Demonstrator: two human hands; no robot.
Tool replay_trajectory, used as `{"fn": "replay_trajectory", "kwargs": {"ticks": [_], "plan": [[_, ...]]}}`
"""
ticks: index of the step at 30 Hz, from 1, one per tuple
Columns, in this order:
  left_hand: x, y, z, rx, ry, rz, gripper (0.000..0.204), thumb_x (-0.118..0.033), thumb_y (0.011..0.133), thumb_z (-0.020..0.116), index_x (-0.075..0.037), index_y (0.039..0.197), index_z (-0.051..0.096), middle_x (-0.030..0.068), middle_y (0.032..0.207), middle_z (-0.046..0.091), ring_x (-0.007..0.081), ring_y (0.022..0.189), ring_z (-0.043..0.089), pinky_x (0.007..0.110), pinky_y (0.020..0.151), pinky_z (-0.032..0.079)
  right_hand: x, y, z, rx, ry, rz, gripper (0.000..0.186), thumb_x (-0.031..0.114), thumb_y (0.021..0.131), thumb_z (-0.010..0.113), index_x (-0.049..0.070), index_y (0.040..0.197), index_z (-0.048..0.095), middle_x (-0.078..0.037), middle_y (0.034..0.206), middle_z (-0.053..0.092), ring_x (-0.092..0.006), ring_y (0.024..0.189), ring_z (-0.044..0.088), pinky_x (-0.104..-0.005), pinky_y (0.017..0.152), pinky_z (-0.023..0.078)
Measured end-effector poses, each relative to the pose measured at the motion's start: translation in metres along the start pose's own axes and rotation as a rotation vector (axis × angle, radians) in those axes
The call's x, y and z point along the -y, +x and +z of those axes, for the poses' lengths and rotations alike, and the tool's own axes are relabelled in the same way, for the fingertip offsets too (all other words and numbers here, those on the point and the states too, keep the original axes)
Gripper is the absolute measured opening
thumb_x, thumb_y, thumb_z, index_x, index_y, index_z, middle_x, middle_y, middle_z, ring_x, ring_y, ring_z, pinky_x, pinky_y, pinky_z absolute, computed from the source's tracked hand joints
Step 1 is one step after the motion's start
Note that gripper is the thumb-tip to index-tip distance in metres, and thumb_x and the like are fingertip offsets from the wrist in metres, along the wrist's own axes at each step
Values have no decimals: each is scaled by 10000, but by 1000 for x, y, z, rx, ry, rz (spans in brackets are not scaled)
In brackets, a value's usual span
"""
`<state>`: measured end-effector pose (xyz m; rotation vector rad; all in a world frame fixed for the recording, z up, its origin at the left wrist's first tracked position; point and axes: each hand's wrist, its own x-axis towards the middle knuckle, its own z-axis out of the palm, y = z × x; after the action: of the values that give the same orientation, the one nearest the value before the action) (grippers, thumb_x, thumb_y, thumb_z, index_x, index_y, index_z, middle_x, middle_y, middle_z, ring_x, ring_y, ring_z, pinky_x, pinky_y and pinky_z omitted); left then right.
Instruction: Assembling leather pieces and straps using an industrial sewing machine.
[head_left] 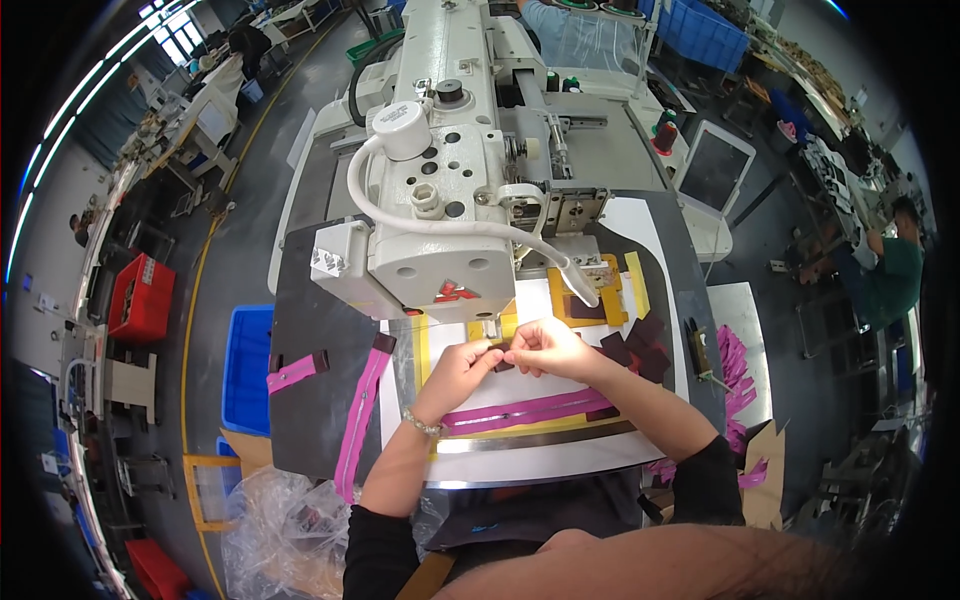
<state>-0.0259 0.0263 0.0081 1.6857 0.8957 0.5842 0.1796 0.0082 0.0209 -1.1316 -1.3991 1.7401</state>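
Note:
My left hand [460, 376] and my right hand [548, 350] meet under the head of a large white sewing machine [440, 230]. Fingertips of both pinch a small dark brown fabric piece [502, 364], mostly covered by the fingers. Just nearer to me, a pink zipper strip [525, 411] lies crosswise on a white plate with yellow edging, its right end dark. Loose dark brown patches [640, 348] are scattered by my right forearm. To the left, a long pink zipper [362, 420] with a dark end lies lengthwise, beside a shorter pink zipper piece [297, 373].
A yellow clamp frame [590, 305] sits at the plate's far right. A tool with a thin shaft [700, 355] and a heap of pink zippers [737, 375] are further right. Left of the table stand a blue bin [246, 370] and clear plastic bags [285, 530]. A screen [714, 170] is far right.

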Motion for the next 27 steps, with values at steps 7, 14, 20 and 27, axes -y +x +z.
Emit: {"fn": "replay_trajectory", "kwargs": {"ticks": [7, 14, 20, 27], "plan": [[8, 3, -5, -425, 424, 213, 193, -100, 781, 704, 13, 934, 669, 87, 686, 578, 162, 545, 520, 293, 525, 419, -10, 41, -6, -218, 71, 122, 238, 169, 836, 667, 36, 650, 600, -51, 551, 593, -87, 435, 515, -222, 404, 398], [6, 0, -2, -337, 513, 220, 246, -139, 771, 716, -31, 991, 695, 95, 708, 546, 212, 599, 545, 316, 564, 438, -2, 45, -6, -221, -80, 164, 197, 137, 830, 646, 2, 693, 604, -72, 577, 606, -119, 447, 545, -246, 406, 413], [4, -1, 7, -336, 741, 280, 269, -164, 787, 686, -39, 1025, 685, 97, 740, 544, 240, 676, 572, 337, 599, 469, 5, 51, -11, -196, -202, 221, 199, 116, 812, 644, -18, 665, 640, -89, 577, 619, -136, 466, 580, -259, 416, 439], [11, -3, 15, -318, 999, 335, 306, -154, 784, 667, 0, 1046, 637, 62, 803, 541, 212, 753, 581, 322, 610, 500, 7, 59, -10, -194, -296, 314, 206, 114, 804, 651, -19, 647, 641, -91, 566, 622, -141, 481, 600, -269, 430, 474]]}}
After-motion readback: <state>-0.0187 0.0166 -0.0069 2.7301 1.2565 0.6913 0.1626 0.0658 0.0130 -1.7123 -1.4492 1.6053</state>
